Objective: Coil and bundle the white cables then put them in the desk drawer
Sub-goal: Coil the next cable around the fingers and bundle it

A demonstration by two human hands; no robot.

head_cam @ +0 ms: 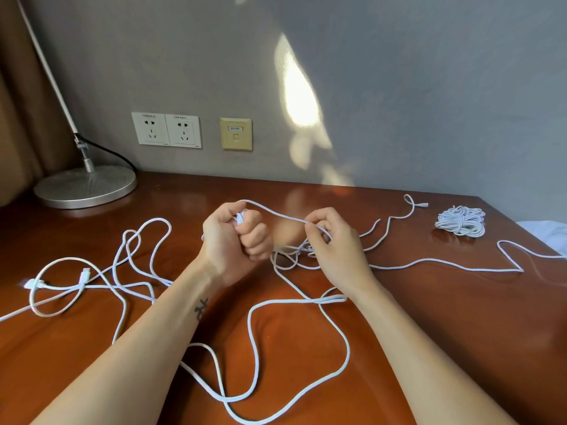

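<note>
Both hands on the white cable, desk strewn with slack.

Nearest me, loose loops of white cable point(334, 299) sprawl over the brown desk point(429, 332), trailing off left and right. Above them my left hand point(236, 240) is clenched in a fist round gathered strands; my right hand point(334, 243) pinches one strand between thumb and forefinger, the line running taut between the two. Further right, a coiled bundle point(460, 220) lies apart. Far left, lamp base point(86, 185); wall sockets point(167, 130) behind.

Hotel-like bedroom: wooden desk point(429, 317), lamp point(85, 187), wall sockets point(167, 129), network port point(236, 134); brown curtain point(21, 102); white bedding point(549, 231)
</note>
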